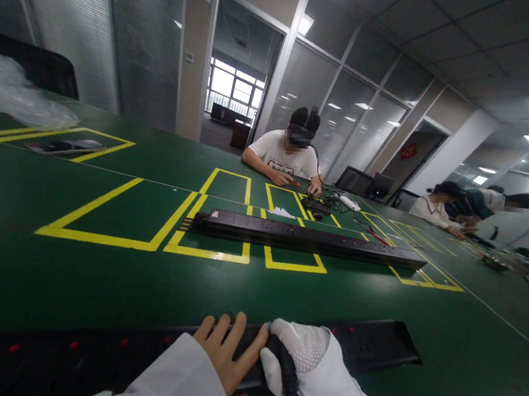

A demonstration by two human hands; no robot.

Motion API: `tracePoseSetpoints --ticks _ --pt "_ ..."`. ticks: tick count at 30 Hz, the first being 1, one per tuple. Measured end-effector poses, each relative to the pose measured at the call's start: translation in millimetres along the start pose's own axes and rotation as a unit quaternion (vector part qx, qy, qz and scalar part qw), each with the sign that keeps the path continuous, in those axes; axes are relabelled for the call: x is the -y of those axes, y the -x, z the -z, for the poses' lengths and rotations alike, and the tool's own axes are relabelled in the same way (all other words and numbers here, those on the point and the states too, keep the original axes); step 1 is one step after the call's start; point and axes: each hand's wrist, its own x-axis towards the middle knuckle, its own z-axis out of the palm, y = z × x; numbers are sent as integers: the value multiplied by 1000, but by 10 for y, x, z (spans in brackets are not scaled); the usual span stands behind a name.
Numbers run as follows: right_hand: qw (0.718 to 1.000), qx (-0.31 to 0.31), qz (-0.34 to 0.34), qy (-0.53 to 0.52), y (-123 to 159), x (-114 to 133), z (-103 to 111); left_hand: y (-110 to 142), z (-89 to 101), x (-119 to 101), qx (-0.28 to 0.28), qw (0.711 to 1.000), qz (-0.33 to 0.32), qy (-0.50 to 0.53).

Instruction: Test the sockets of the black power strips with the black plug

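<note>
A long black power strip (372, 341) with small red switches lies along the near edge of the green table. My bare left hand (227, 351) rests flat on it, fingers stretched out. My right hand (297, 359), in a white glove, is closed around a black handle or cable (290, 383) right beside the left hand, over the strip. What the black thing is I cannot make out. A second long black power strip (307, 237) lies farther out across the yellow taped boxes.
The green table (96, 268) carries yellow tape outlines (113, 239). A person in a white shirt (292, 157) works opposite, with cables and a small device. More people sit at the far right (438, 207). Clear plastic wrap (15, 96) lies at the far left.
</note>
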Motion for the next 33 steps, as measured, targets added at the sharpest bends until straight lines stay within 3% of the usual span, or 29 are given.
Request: tracePoseSetpoints --ticks 9,17,25,33 --pt "997 36 -60 -39 -40 0 48 29 15 26 -6 1000 -12 -3" --pt "999 29 -37 -22 -4 14 54 8 -26 14 -8 1000 -10 -12" --pt "996 25 -66 -55 -37 -1 52 30 -19 32 -18 1000 -12 -5" --pt "998 3 -53 -44 11 39 59 -19 -141 20 -26 1000 -2 -6"
